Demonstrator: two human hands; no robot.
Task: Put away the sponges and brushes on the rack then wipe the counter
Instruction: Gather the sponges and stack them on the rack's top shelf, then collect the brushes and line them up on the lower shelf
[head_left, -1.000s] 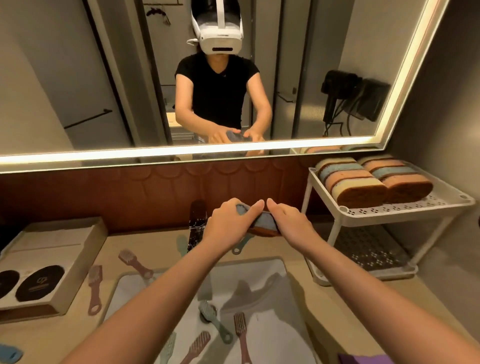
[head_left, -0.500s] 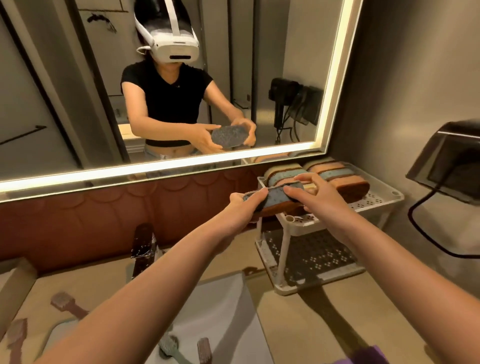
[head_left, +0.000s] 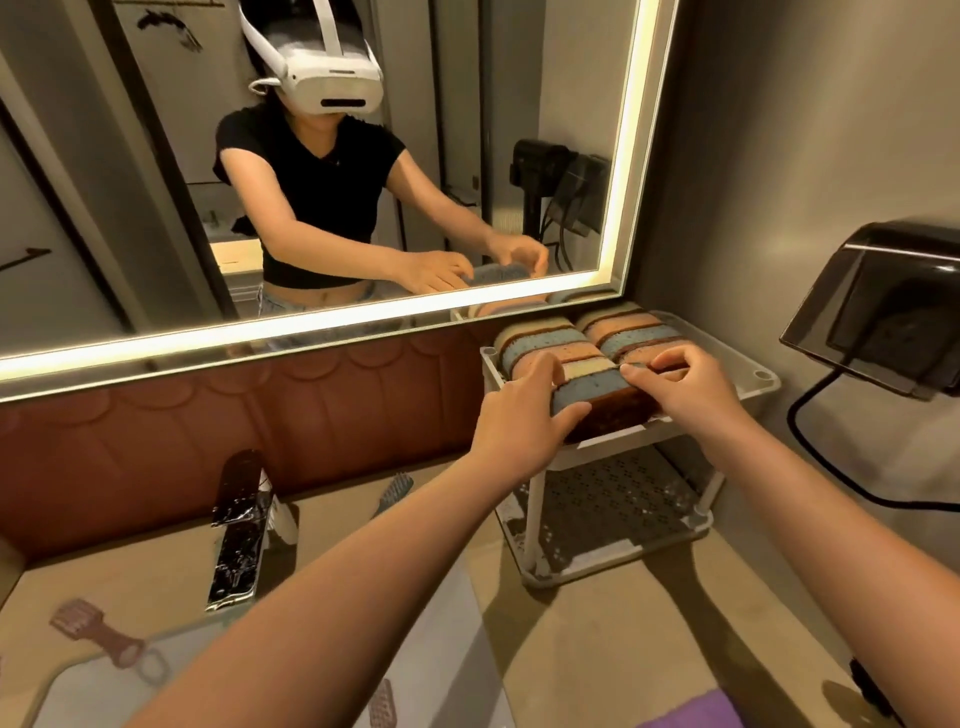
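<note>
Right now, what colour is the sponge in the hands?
Blue on top with a dark brown scrubbing side, seen in the head view: sponge.

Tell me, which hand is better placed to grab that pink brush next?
Left, probably. The left hand is nearer the pink brush lying by the sink; the right hand is at the rack's far side.

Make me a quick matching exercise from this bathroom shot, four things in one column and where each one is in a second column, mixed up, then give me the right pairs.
Things:
1. blue sponge
2. pink brush
3. purple cloth
4. faucet

Places:
A. behind the sink, against the brown backsplash
B. bottom edge of the view, on the counter
C. held by the left hand and right hand at the front of the rack top shelf
D. on the counter at the far left, near the sink corner

Pairs: 1-C, 2-D, 3-B, 4-A
</note>
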